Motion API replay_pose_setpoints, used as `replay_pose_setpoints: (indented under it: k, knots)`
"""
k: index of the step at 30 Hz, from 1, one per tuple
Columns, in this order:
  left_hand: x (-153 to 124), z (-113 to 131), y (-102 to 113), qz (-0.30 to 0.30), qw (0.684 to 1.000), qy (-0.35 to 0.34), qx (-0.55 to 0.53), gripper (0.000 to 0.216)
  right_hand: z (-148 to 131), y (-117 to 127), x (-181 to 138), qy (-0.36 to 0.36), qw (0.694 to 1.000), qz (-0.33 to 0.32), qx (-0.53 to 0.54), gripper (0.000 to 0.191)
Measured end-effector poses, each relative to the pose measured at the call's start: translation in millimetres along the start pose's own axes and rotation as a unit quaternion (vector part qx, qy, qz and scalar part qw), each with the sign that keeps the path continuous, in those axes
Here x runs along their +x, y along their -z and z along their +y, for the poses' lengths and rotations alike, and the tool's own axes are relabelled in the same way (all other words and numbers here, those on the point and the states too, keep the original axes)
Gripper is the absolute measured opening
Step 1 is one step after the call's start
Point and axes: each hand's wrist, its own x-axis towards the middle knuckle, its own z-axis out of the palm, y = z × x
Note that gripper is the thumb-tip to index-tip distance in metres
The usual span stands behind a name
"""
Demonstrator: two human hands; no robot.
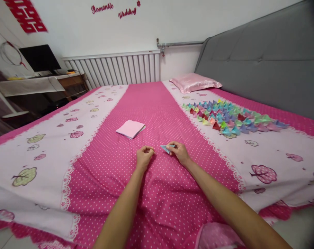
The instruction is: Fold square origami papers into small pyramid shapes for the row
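Both arms reach out over a pink bed cover (157, 193) with white dots. The right hand (179, 152) pinches a small blue folded paper (166, 148) between its fingertips, low over the cover. The left hand (144, 155) is just beside it, curled into a loose fist with nothing in it. A little stack of pink paper squares (131, 128) lies on the cover just past the hands. Off to the right, many folded paper shapes (232, 118) in lots of colors sit in rows, near a shiny pink pillow (195, 82).
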Motion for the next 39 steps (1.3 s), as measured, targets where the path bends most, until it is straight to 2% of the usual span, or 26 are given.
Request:
replay_pose_setpoints:
  k: [3, 8, 13, 20, 39]
  knots:
    - [2, -1, 1, -0.023, 1.0, -0.002, -0.004, 0.014, 2, 1, 2, -0.017, 0.999, 0.012, 0.038, 0.029]
    - [2, 1, -2, -0.086, 0.996, -0.01, 0.007, 0.038, 3, -2, 3, -0.037, 0.997, -0.016, 0.072, 0.037]
    - [-2, 11, -2, -0.133, 0.991, -0.016, 0.007, 0.027, 2, -4, 2, -0.039, 0.993, -0.065, 0.086, 0.03]
    - [0, 9, -4, -0.116, 0.993, -0.02, -0.013, 0.02, -5, -3, 0, -0.033, 0.987, -0.115, 0.105, 0.03]
    - [1, 8, -3, -0.13, 0.99, -0.015, -0.048, 0.025, 1, -4, 4, -0.015, 0.995, -0.099, 0.029, 0.028]
